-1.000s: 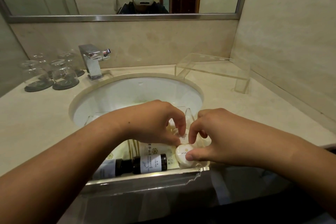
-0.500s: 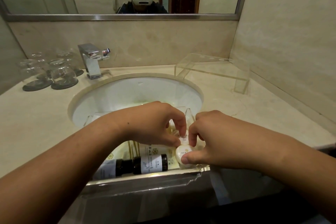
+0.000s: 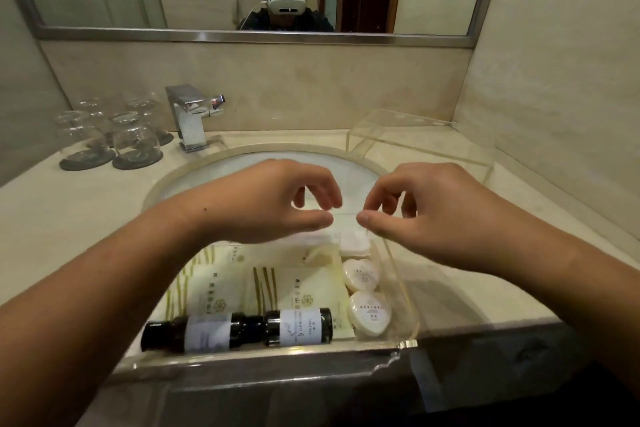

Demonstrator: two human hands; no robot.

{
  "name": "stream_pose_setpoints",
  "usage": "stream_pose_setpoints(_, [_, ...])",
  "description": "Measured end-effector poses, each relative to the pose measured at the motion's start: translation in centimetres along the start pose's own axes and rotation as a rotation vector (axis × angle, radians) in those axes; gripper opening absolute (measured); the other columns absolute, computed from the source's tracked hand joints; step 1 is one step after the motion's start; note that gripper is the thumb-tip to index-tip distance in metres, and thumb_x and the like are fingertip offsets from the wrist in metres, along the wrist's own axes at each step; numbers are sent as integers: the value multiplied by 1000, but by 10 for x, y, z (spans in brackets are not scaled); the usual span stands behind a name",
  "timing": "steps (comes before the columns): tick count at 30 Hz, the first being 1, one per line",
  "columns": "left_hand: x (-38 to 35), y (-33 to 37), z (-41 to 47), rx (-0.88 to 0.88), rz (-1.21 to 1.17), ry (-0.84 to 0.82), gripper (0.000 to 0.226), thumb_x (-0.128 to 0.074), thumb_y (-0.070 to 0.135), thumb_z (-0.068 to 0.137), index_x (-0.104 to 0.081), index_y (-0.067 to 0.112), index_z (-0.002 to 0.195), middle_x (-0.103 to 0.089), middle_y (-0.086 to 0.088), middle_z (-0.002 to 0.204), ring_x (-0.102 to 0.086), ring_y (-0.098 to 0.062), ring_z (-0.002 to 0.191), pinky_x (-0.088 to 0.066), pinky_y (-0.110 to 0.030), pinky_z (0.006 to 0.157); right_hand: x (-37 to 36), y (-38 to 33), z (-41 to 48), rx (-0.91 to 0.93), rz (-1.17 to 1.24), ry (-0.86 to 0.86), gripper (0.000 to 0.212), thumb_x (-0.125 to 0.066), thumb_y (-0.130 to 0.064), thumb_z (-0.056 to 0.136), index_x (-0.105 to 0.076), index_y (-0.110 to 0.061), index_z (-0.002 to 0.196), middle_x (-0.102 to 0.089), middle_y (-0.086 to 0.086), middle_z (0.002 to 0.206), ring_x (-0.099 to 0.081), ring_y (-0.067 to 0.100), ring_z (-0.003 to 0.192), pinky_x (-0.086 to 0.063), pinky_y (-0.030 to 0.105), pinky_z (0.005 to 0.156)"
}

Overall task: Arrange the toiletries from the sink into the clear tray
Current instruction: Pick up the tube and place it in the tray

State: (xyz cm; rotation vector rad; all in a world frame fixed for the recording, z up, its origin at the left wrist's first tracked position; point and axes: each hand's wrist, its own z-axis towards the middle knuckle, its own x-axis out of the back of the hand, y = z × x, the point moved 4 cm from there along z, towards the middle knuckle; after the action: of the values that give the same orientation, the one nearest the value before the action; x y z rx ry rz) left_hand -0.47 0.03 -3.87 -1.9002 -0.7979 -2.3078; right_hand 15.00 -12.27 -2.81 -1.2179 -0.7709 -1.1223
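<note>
The clear tray (image 3: 398, 274) sits at the counter's near edge at 6 o'clock from the sink (image 3: 263, 166), holding 2 dark bottles (image 3: 239, 329) lying end to end along its near wall, 2 round soaps (image 3: 363, 291) along its right wall at 3 o'clock from pale sachets (image 3: 277, 281). Above it hover the left hand (image 3: 273, 201) and right hand (image 3: 426, 208), palms down, fingers loosely curled and grasping nothing, thumb tips near but apart. The faucet (image 3: 188, 114) stands at 11 o'clock from the sink.

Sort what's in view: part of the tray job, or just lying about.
Job: clear tray, two dark bottles, round soaps, sachets, left hand, right hand.
Lying about: upturned glasses, faucet, clear acrylic stand.
</note>
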Motion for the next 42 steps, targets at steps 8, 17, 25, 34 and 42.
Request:
stream_pose_setpoints(8, [19, -89, 2, 182, -41, 98, 17, -66, 38, 96, -67, 41, 113, -68, 26, 105, -63, 3, 91, -44, -14, 72, -25, 41, 73, -42, 105, -4, 18, -66, -53, 89, -74, -37, 92, -70, -18, 89, -62, 1, 78, -43, 19, 66])
stream_pose_setpoints(17, [-2, -178, 31, 285, -12, 8, 10, -65, 41, 96, -67, 47, 104, -69, 26, 101, -62, 4, 88, -47, -22, 77, -108, 75, 161, -24, 58, -223, 15, -68, -49, 91, -74, -36, 97, -67, -20, 88, -63, -1, 80, -43, 18, 66])
stream_pose_setpoints(25, [-43, -222, 83, 271, 28, -159, 22, -68, 40, 95, -69, 36, 116, -69, 20, 109, -60, 3, 88, -45, -16, 73, -174, 87, 235, 35, -68, -399, 23, -67, -45, 92, -73, -31, 109, -66, -14, 100, -55, -2, 81, -40, 16, 67])
stream_pose_setpoints(34, [-79, -249, 125, 298, 118, -333, 33, -76, 46, 82, -70, 35, 113, -69, 15, 106, -61, -11, 91, -56, -34, 85, -222, 89, 276, 94, -185, -547, 27, -69, -35, 87, -74, -30, 113, -73, -10, 103, -63, 14, 98, -50, 24, 82])
stream_pose_setpoints(42, [-97, -257, 131, 318, 95, -443, 39, -80, 49, 79, -71, 36, 115, -70, 15, 105, -66, -14, 96, -56, -35, 91, -239, 92, 276, 98, -156, -617, 24, -75, -34, 84, -75, -31, 108, -75, -13, 99, -63, 9, 86, -46, 20, 70])
